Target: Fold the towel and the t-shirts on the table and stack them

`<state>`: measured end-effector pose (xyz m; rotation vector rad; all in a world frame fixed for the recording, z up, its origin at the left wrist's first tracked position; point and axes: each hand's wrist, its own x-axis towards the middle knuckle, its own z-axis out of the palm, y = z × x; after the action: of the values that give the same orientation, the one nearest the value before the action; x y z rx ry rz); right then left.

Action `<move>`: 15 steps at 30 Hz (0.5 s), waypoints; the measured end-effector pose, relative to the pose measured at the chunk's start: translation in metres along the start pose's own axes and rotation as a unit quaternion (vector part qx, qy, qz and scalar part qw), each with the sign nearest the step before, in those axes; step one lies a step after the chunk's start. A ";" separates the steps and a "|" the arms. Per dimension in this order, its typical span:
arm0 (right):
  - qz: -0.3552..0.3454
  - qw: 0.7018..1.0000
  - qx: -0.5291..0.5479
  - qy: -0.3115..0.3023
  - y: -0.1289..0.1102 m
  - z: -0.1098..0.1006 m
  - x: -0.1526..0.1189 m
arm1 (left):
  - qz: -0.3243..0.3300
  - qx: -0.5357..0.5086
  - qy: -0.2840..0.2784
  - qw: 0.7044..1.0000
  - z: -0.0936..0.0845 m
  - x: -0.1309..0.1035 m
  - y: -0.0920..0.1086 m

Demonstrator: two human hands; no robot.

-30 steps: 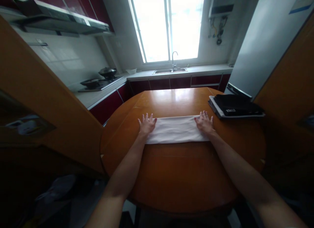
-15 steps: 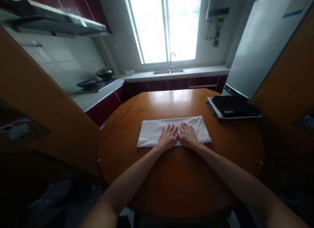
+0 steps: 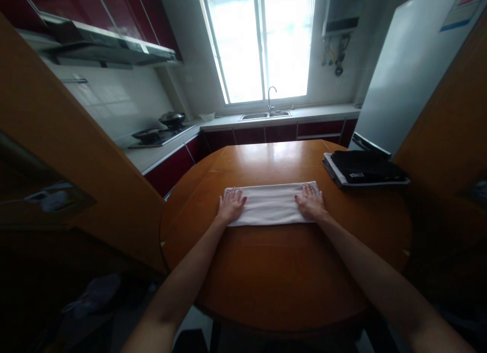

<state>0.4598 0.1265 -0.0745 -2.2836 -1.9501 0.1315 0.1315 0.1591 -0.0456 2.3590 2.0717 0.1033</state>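
A white cloth [image 3: 271, 206], folded into a long flat rectangle, lies across the wooden table [image 3: 274, 277] in front of me. On its left end rests my left hand [image 3: 231, 206], palm down with the fingers spread. My right hand [image 3: 310, 203] lies flat on the right end, fingers stretched away from me. The cloth between the two hands is visible and shows faint creases. Whether it is a garment or a towel I cannot tell.
At the table's right edge sits a stack of folded dark and white cloth [image 3: 365, 169]. Beyond the table are a sink [image 3: 262, 116], a stove with a pan [image 3: 172, 119] and a pale fridge [image 3: 411, 64]. Wooden door panels flank both sides.
My hands have slid apart from the middle of the cloth to its two ends. The cloth looks flatter between them. The view has shifted slightly.
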 end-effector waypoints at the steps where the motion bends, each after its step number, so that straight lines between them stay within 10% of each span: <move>1: 0.001 1.000 0.002 0.002 0.000 0.001 0.000 | -0.003 -0.002 -0.001 1.000 0.000 0.001 -0.003; 9: -0.036 0.994 0.021 0.096 -0.014 -0.007 -0.006 | 0.062 -0.017 0.035 0.997 -0.002 0.008 0.054; 15: -0.093 0.995 0.038 0.004 -0.034 -0.008 -0.013 | 0.126 -0.021 -0.007 0.992 0.014 0.002 0.077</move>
<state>0.4259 0.1189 -0.0614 -2.0405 -2.1036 0.1736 0.2091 0.1512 -0.0559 2.5752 1.7373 0.1283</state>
